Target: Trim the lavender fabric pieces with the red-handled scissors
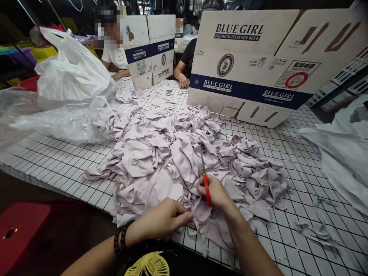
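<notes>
A heap of pale lilac fabric pieces covers the middle of the table in front of me. My right hand is closed around scissors with a red handle, their tip pointing away from me over the heap. Just left of it, my left hand is closed at the near edge of the pile, thumb and fingertips together on a small bit of lilac fabric. Narrow strips hang below the fingertips. A dark bead bracelet circles the left wrist.
White plastic bags stand at the left, and another white bag lies at the right. A large beer carton and a smaller carton stand behind the heap. Two people sit across the gridded table. A red stool is lower left.
</notes>
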`<state>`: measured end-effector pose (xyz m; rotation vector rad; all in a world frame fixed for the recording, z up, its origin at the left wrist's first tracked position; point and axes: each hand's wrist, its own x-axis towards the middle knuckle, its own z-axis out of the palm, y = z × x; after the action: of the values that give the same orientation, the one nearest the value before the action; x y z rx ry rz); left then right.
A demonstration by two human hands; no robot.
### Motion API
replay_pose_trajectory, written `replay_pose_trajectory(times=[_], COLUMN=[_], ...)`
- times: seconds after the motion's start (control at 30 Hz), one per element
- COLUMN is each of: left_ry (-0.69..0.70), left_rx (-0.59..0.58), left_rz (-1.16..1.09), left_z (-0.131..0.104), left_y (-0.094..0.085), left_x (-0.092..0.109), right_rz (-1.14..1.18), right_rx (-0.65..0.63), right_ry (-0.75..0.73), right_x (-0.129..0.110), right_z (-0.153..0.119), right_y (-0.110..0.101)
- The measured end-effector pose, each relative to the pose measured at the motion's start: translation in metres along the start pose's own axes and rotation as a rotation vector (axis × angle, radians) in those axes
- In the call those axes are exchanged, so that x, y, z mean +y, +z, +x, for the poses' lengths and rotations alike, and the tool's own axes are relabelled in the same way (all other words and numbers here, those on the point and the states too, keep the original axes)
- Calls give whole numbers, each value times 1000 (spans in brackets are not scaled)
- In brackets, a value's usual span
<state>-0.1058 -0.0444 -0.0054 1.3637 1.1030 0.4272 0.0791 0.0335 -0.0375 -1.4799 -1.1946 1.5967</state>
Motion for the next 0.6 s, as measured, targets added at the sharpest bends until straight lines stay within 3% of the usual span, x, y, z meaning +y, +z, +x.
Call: replay_pose_trajectory(times=[0.07,0.2,0.4,0.6], left_ry=[-55,-20,-8,9], left_rx=[52,240,172,196], left_rz=[-112,-415,-851,-889], left_z=[5,21,37,37], left_y=[7,24,29,27], left_x=[-6,-11,0,7], right_rz=[105,299,434,433], right_rx=[-58,-114,-155,-134], right_ry=[16,6,2,-22], right_x=[-5,-23,-41,-48], right_z=[-3,-12,-14,-15], right_y=[-9,-19,-14,-11])
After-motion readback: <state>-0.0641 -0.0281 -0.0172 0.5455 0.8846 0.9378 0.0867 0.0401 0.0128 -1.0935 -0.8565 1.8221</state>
